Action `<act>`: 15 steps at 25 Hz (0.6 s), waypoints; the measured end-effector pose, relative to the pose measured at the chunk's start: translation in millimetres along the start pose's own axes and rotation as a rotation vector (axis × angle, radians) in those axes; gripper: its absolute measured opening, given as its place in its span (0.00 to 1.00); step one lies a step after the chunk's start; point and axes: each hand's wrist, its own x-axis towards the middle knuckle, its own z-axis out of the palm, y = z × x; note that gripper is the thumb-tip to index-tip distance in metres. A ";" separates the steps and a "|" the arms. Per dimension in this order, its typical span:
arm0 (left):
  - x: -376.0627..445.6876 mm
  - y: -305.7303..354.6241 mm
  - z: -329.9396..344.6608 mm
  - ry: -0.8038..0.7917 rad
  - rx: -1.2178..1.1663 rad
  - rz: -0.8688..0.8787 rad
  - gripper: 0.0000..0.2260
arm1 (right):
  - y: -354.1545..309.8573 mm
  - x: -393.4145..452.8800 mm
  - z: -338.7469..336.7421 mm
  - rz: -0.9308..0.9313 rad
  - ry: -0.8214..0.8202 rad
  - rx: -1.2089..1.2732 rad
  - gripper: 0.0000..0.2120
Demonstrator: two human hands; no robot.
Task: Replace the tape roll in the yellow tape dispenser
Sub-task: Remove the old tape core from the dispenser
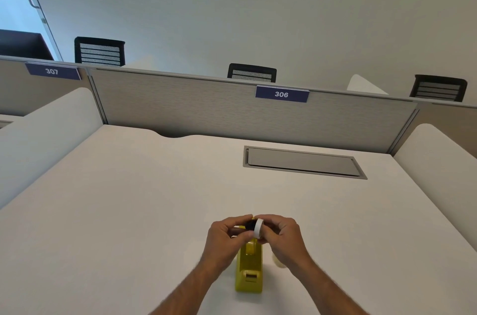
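The yellow tape dispenser (249, 273) stands on the white desk near the front edge, its cutter end toward me. Above its far end both hands meet. My left hand (227, 234) pinches a black spool core (249, 224). My right hand (281, 236) grips a white tape roll (258, 228) held on edge right beside the core; whether the core sits inside the roll I cannot tell. A pale, translucent second roll (277, 261) lies on the desk just right of the dispenser, partly hidden under my right wrist.
A grey cable hatch (302, 162) is set into the white desk (129, 198) at the back right. A grey partition (206, 108) with a "306" sign closes the far side, and white side panels flank the desk. Black chair backs show beyond.
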 end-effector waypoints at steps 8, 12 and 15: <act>0.8 -0.2 3.7 0.000 0.011 0.018 0.11 | 2.4 2.2 -6.2 0.113 0.003 0.150 0.08; 2.6 -1.0 7.8 -0.006 0.001 0.006 0.12 | 4.7 2.0 -5.1 0.128 0.017 0.148 0.08; 5.5 -1.2 7.5 0.015 -0.030 -0.023 0.12 | 3.9 5.0 -9.7 0.161 0.077 0.157 0.08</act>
